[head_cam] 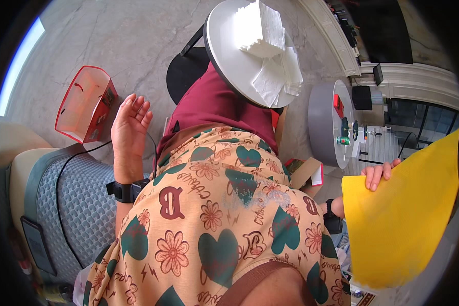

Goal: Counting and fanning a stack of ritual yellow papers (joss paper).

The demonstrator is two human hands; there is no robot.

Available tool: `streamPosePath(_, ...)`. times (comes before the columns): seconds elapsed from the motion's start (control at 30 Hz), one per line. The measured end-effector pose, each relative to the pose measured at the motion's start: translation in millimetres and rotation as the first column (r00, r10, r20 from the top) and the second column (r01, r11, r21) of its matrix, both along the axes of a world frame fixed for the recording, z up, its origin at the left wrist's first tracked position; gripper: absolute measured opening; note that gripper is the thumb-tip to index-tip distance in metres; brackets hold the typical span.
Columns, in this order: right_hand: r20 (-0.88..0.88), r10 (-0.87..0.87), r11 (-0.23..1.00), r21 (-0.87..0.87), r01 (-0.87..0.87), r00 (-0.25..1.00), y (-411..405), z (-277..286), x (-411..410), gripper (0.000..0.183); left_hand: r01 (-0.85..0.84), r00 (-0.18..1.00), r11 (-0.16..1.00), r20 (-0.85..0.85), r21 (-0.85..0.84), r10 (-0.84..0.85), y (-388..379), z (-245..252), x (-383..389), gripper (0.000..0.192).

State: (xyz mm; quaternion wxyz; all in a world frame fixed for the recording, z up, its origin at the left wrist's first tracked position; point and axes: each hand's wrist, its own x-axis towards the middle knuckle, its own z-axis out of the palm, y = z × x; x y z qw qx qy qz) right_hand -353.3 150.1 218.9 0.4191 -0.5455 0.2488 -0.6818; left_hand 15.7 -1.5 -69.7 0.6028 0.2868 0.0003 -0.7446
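Note:
My right hand (380,174) grips a wide yellow sheet (399,218), perhaps paper or cloth, with the fingers over its upper edge and the thumb hidden. My left hand (131,126) is raised palm up at the left, fingers slightly curled, holding nothing. Beyond my knees stands a small round white table (229,57). On it rests a tall stack of white paper sheets (261,30), and several loose white sheets (271,81) lie beside the stack, near the table's edge.
An open red-edged paper bag (85,103) stands on the floor at the left. A phone (38,244) lies on the padded seat (84,199), with a black cable beside it. A round grey table (323,122) holds a green can (342,140). An open cardboard box (308,176) sits near my right side.

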Motion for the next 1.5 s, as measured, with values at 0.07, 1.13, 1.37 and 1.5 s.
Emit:
streamPosePath(0.07, -0.136, 0.039, 0.996, 0.088, -0.027, 0.99, -2.4, 9.3, -12.4, 0.047, -0.009, 1.0, 1.0, 0.008, 0.002, 0.009, 2.1, 0.4, 1.3, 0.019)
streamPosePath(1.13, -0.566, -0.824, 0.267, -0.354, 0.897, 0.022, -29.3, -27.5, 3.3, 0.036, -0.002, 1.0, 0.999, -0.009, -0.034, 0.002, -2.3, -7.1, 2.6, 0.017)
streamPosePath(1.37, -0.359, -0.826, 0.495, -0.092, 0.864, 0.435, -17.7, -19.1, 46.6, 0.049, 0.013, 0.997, 0.999, -0.074, -0.031, -0.015, 0.3, -13.2, 5.8, 0.017)
streamPosePath(1.5, -0.257, -0.405, 0.907, 0.01, 0.422, 0.877, -9.5, -17.9, 17.7, 0.045, 0.013, 0.999, 0.999, -0.035, -0.036, -0.015, -4.4, -9.3, 0.4, 0.018)
